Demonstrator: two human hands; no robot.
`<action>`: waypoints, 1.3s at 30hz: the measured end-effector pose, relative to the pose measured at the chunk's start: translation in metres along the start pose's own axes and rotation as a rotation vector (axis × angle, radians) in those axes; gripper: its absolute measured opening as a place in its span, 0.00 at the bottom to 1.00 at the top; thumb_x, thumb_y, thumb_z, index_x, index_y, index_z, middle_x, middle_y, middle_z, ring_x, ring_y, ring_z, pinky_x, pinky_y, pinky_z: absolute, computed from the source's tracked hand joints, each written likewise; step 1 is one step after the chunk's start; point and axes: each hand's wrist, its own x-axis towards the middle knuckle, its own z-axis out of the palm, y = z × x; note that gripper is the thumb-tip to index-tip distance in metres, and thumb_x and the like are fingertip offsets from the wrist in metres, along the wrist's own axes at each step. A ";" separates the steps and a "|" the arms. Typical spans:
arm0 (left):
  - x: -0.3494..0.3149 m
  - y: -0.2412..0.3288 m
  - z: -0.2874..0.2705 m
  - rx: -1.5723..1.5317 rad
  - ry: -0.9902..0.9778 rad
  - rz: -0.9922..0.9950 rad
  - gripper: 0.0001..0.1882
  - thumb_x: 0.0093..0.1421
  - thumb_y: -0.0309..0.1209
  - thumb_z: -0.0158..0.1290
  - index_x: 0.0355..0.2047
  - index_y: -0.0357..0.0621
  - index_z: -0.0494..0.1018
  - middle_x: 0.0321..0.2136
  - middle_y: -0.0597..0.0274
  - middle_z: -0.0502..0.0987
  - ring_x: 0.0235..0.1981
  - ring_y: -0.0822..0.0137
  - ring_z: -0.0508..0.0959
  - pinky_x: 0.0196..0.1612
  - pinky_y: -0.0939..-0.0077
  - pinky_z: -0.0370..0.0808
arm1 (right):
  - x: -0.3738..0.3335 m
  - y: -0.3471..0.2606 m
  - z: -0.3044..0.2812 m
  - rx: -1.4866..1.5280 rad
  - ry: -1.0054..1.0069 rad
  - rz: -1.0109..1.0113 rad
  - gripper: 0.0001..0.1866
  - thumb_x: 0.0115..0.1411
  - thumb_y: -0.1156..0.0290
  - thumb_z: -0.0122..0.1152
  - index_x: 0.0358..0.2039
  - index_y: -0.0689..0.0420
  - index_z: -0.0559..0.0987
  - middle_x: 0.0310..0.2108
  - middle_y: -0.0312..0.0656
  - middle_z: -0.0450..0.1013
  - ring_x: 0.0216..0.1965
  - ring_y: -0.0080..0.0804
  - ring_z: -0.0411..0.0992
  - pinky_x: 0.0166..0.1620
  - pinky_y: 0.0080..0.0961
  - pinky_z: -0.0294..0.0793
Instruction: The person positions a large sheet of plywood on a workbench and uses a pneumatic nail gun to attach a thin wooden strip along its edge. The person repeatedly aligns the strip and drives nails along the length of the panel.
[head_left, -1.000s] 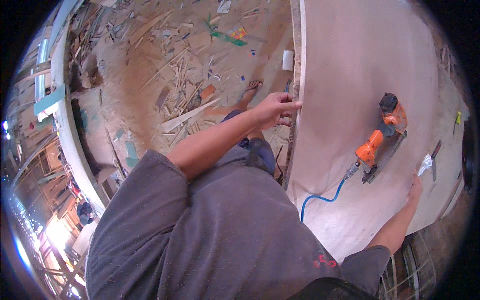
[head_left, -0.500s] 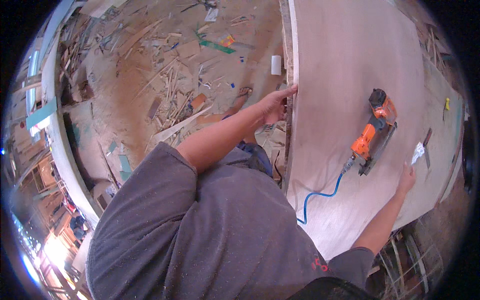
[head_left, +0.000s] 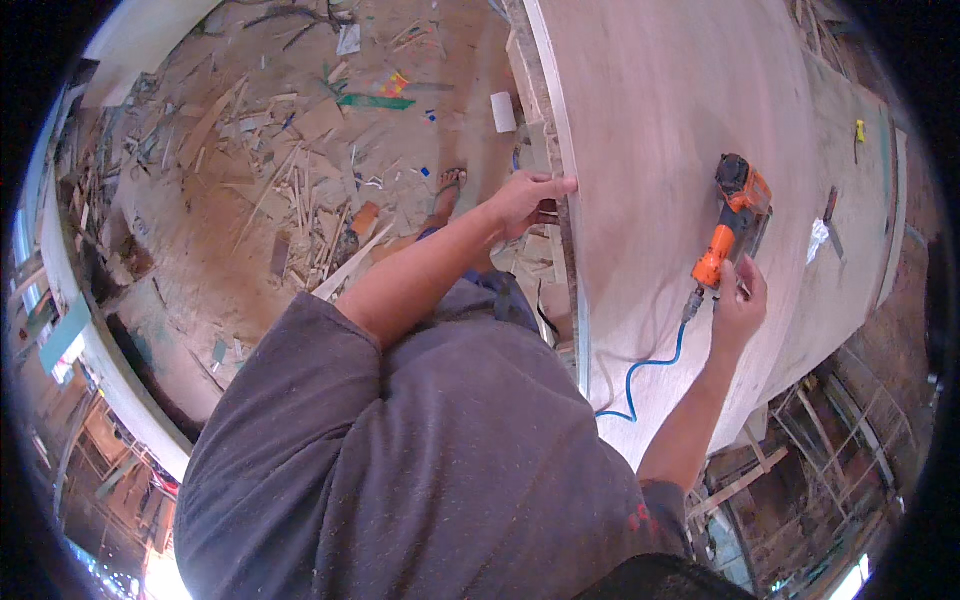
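An orange and black air nail gun (head_left: 714, 252) lies on a large pale wooden panel (head_left: 640, 110). A blue air hose (head_left: 632, 385) runs from its fitting toward my body. My right hand (head_left: 738, 308) is at the lower end of the gun's handle, thumb and fingers apart and slightly bent; whether they touch the handle is hard to make out. On the panel's left edge my left hand (head_left: 522, 203) is closed, its thumb across the top and the other fingers partly hidden below.
Right of the gun lie a crumpled white piece (head_left: 817, 240) and a dark flat strip (head_left: 831, 205). A small yellow item (head_left: 860, 130) sits farther right. Wood scraps (head_left: 335, 225) and a green strip (head_left: 375, 102) litter the floor at left. A white cylinder (head_left: 503, 112) stands beside the panel's edge.
My right hand has moved left, from beside the crumpled white piece to the nail gun's handle. My left hand stays on the panel's edge. The whole view has turned somewhat.
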 end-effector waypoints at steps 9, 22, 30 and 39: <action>0.000 0.016 -0.010 0.103 -0.057 -0.097 0.26 0.60 0.48 0.68 0.44 0.37 0.79 0.36 0.62 0.80 0.40 0.66 0.82 0.47 0.61 0.80 | 0.038 -0.042 0.049 -0.245 0.018 -0.033 0.33 0.56 0.58 0.78 0.52 0.60 0.69 0.41 0.46 0.76 0.42 0.33 0.77 0.46 0.31 0.77; -0.003 0.107 0.017 0.538 0.227 0.162 0.39 0.52 0.51 0.73 0.54 0.36 0.73 0.44 0.58 0.80 0.43 0.64 0.80 0.45 0.66 0.78 | -0.058 -0.169 -0.002 0.152 -0.330 0.435 0.17 0.60 0.68 0.73 0.45 0.61 0.77 0.30 0.38 0.76 0.22 0.22 0.74 0.25 0.22 0.73; -0.007 0.114 0.016 0.588 0.138 0.183 0.41 0.48 0.45 0.77 0.55 0.34 0.73 0.43 0.57 0.80 0.42 0.67 0.80 0.41 0.72 0.77 | -0.089 -0.218 0.040 0.183 -0.382 0.451 0.22 0.60 0.65 0.75 0.51 0.64 0.82 0.39 0.44 0.83 0.37 0.25 0.81 0.40 0.28 0.80; -0.006 0.110 0.016 0.581 0.086 0.224 0.42 0.48 0.42 0.77 0.56 0.32 0.72 0.45 0.54 0.81 0.44 0.64 0.82 0.46 0.70 0.79 | -0.086 -0.223 0.052 0.164 -0.358 0.301 0.19 0.60 0.66 0.75 0.47 0.66 0.84 0.39 0.46 0.85 0.41 0.30 0.84 0.45 0.30 0.81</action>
